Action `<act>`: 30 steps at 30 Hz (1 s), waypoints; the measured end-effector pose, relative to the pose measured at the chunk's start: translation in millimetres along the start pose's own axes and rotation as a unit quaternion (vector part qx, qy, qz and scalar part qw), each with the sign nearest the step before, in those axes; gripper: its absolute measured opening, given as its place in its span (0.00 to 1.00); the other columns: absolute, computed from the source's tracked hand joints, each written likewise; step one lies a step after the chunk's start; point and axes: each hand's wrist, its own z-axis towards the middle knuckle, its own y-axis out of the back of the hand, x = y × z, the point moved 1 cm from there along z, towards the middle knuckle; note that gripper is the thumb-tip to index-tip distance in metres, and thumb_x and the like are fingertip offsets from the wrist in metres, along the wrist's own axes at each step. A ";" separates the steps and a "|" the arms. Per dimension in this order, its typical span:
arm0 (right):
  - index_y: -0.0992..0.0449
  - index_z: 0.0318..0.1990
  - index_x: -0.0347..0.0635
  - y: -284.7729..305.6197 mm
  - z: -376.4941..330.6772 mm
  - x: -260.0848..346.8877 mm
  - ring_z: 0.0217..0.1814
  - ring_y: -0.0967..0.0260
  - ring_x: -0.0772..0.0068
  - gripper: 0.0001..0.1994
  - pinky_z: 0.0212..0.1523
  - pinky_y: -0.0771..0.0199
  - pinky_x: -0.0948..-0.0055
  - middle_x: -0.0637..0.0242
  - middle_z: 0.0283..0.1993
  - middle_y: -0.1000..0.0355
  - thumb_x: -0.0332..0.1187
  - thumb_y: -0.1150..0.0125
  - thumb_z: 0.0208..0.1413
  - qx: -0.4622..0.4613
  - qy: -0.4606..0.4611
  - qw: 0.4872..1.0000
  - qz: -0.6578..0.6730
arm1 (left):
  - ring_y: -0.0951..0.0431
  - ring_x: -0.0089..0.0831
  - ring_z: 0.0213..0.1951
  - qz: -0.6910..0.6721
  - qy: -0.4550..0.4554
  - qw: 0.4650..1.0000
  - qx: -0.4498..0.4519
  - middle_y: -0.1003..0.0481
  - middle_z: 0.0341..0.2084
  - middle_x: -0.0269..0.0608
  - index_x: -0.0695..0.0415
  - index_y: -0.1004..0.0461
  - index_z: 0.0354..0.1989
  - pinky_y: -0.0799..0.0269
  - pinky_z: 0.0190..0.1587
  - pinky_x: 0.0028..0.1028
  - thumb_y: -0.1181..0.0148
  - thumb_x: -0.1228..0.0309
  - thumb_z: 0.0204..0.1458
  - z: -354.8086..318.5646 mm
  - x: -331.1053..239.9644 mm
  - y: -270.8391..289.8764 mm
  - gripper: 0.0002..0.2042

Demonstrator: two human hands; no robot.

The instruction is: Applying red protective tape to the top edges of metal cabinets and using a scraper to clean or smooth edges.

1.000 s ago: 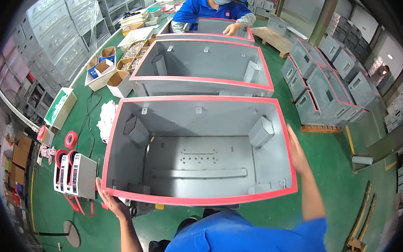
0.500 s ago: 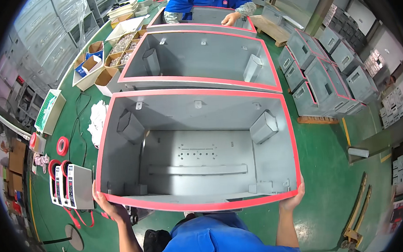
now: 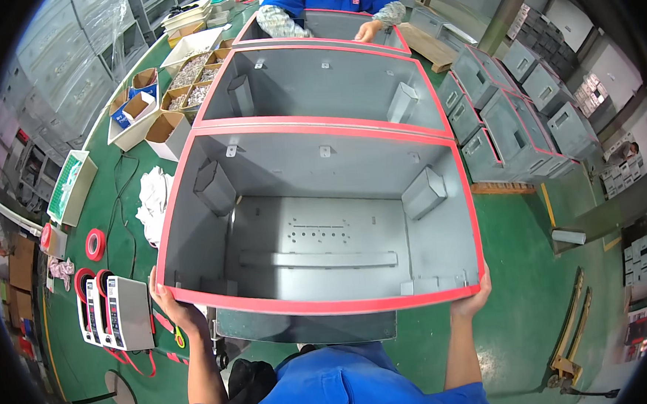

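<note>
A large grey metal box (image 3: 322, 304), its open top edged with pink-red tape, lies in front of me. My left hand (image 3: 173, 307) grips its near left corner, fingers along the outer side. At the near right corner my right hand (image 3: 476, 301) holds the other side, the thumb close to the rim; both hands' fingers are partly hidden by the box. Inside are a slotted back panel, a long raised strip and angled brackets. Its far rim meets a second taped box (image 3: 323, 76), behind which a third taped box (image 3: 328, 28) stands.
A co-worker's hand (image 3: 368, 30) rests at the third box. To the left are two white tape dispensers (image 3: 130, 310), yellow-handled scissors (image 3: 179, 337), a red tape roll (image 3: 96, 245), white cloth (image 3: 155, 203) and parts bins (image 3: 167, 130). Stacked grey boxes (image 3: 511, 116) and a pallet jack (image 3: 569, 335) stand right.
Both hands have moved the near box forward, closing the gap to the second box. A dark table edge and the scissors now show near me. The co-worker's arms have shifted slightly.
</note>
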 end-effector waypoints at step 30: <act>0.37 0.53 0.33 19.3 -18.9 -6.7 0.56 0.42 0.70 0.28 0.57 0.48 0.72 0.62 0.55 0.38 0.50 0.53 0.54 -0.034 -0.079 0.995 -0.058 | 0.30 0.26 0.35 -0.018 -0.044 0.989 0.140 0.32 0.38 0.41 0.63 0.39 0.50 0.35 0.39 0.23 0.53 0.61 0.54 43.4 27.2 -5.6 0.20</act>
